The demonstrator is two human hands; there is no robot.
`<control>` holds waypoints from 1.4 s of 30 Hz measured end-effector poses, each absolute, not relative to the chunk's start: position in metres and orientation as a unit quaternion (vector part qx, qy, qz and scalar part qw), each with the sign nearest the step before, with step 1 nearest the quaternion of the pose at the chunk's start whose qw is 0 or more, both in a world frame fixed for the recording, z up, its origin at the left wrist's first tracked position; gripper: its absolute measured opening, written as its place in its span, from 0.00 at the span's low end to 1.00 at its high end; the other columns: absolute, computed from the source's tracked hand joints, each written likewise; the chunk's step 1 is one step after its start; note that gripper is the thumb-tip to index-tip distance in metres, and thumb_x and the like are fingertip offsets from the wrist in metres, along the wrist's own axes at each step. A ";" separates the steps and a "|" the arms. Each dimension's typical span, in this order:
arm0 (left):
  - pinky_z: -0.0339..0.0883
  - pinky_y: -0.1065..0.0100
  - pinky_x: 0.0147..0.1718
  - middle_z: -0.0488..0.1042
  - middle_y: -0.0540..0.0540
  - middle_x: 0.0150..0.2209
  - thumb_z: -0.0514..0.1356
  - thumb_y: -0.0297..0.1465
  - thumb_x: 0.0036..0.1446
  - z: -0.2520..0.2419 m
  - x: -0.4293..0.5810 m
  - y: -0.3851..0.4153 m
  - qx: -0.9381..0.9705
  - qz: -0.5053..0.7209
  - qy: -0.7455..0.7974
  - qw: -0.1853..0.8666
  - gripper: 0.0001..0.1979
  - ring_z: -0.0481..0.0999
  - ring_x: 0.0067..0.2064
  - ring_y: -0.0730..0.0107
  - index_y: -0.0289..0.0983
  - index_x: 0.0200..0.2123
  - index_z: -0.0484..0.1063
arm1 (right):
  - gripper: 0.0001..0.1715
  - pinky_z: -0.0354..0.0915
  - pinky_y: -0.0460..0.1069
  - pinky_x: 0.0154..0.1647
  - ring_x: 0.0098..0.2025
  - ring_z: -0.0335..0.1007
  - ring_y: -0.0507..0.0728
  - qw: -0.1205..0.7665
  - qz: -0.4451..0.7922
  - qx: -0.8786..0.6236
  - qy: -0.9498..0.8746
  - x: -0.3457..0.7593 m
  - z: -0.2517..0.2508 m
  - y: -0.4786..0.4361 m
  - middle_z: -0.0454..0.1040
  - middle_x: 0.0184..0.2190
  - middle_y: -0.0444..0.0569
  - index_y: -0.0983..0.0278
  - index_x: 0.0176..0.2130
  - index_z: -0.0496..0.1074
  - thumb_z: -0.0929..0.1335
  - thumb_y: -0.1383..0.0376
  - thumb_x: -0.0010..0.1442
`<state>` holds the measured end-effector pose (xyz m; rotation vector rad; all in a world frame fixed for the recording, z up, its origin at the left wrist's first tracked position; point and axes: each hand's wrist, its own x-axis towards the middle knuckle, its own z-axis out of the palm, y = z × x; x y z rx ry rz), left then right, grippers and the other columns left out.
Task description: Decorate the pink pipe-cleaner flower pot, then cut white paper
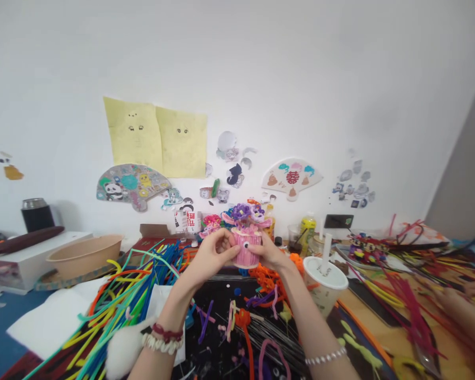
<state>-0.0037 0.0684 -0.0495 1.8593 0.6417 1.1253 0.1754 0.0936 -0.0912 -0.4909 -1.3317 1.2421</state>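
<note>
Between my two hands, above the middle of the table, is a small pink ribbed pot [246,258] with purple and pink pipe-cleaner flowers [242,211] rising from it. My left hand [215,249] closes on the pot's left side, thumb on its front. On the other side my right hand [272,252] grips it, the thumb beside a googly eye [246,245] on the front. Fingers behind the pot are hidden. Below lie loose pipe-cleaner pieces [206,322] and an orange pipe-cleaner flower [243,317] on a black surface.
A lidded cup with a straw [325,274] stands close to my right forearm. Bundled pipe cleaners [142,295] and a tan basin [85,256] are at left. Scissors [423,359] lie at right, near another person's hand [449,303]. Bottles [307,229] stand by the wall.
</note>
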 end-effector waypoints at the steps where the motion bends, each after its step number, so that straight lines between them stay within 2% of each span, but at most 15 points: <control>1: 0.58 0.73 0.27 0.62 0.56 0.24 0.65 0.41 0.51 -0.052 -0.004 0.071 0.743 0.448 0.255 0.427 0.16 0.62 0.26 0.76 0.37 0.28 0.64 | 0.37 0.71 0.56 0.44 0.41 0.77 0.61 0.584 0.537 -0.212 -0.571 0.176 -0.094 0.095 0.79 0.37 0.49 0.61 0.49 0.68 0.79 0.61 0.40; 5: 0.59 0.73 0.29 0.61 0.56 0.26 0.68 0.39 0.48 -0.061 -0.006 0.079 0.746 0.448 0.247 0.427 0.16 0.62 0.28 0.76 0.36 0.29 0.65 | 0.37 0.72 0.56 0.43 0.40 0.77 0.60 0.575 0.547 -0.215 -0.569 0.178 -0.101 0.100 0.79 0.36 0.48 0.61 0.49 0.67 0.79 0.61 0.41; 9: 0.57 0.73 0.27 0.62 0.56 0.25 0.69 0.38 0.47 -0.067 -0.005 0.085 0.750 0.462 0.249 0.404 0.15 0.61 0.26 0.77 0.36 0.29 0.66 | 0.34 0.72 0.57 0.42 0.38 0.77 0.61 0.576 0.549 -0.214 -0.567 0.180 -0.107 0.106 0.79 0.34 0.47 0.62 0.46 0.68 0.79 0.61 0.41; 17: 0.53 0.73 0.24 0.64 0.56 0.23 0.65 0.35 0.52 -0.065 0.006 0.079 0.750 0.529 0.256 0.305 0.09 0.60 0.24 0.76 0.36 0.30 0.69 | 0.39 0.72 0.56 0.44 0.41 0.77 0.62 0.592 0.548 -0.201 -0.556 0.178 -0.105 0.109 0.78 0.39 0.49 0.59 0.49 0.67 0.80 0.63 0.39; 23: 0.56 0.72 0.28 0.65 0.55 0.23 0.64 0.31 0.54 -0.058 0.006 0.069 0.770 0.549 0.237 0.222 0.04 0.62 0.26 0.75 0.38 0.34 0.74 | 0.35 0.71 0.52 0.41 0.39 0.77 0.58 0.595 0.549 -0.192 -0.554 0.178 -0.097 0.102 0.78 0.36 0.45 0.59 0.47 0.67 0.79 0.64 0.41; 29: 0.57 0.71 0.29 0.66 0.53 0.25 0.63 0.32 0.57 -0.046 0.003 0.060 0.775 0.568 0.208 0.184 0.04 0.63 0.28 0.74 0.38 0.31 0.75 | 0.34 0.70 0.57 0.47 0.45 0.75 0.62 0.581 0.550 -0.177 -0.574 0.176 -0.077 0.086 0.78 0.42 0.50 0.60 0.49 0.69 0.78 0.60 0.43; 37: 0.60 0.71 0.30 0.69 0.51 0.29 0.61 0.32 0.59 -0.034 -0.001 0.049 0.768 0.585 0.192 0.175 0.04 0.68 0.31 0.73 0.38 0.35 0.75 | 0.29 0.70 0.56 0.47 0.47 0.75 0.63 0.578 0.534 -0.163 -0.595 0.172 -0.060 0.070 0.78 0.44 0.51 0.61 0.47 0.71 0.77 0.57 0.47; 42: 0.58 0.71 0.27 0.65 0.54 0.25 0.61 0.31 0.59 -0.025 -0.003 0.040 0.787 0.563 0.201 0.155 0.03 0.63 0.27 0.76 0.38 0.34 0.74 | 0.30 0.71 0.55 0.45 0.47 0.75 0.62 0.580 0.524 -0.167 -0.601 0.171 -0.057 0.065 0.78 0.43 0.52 0.61 0.48 0.70 0.76 0.55 0.48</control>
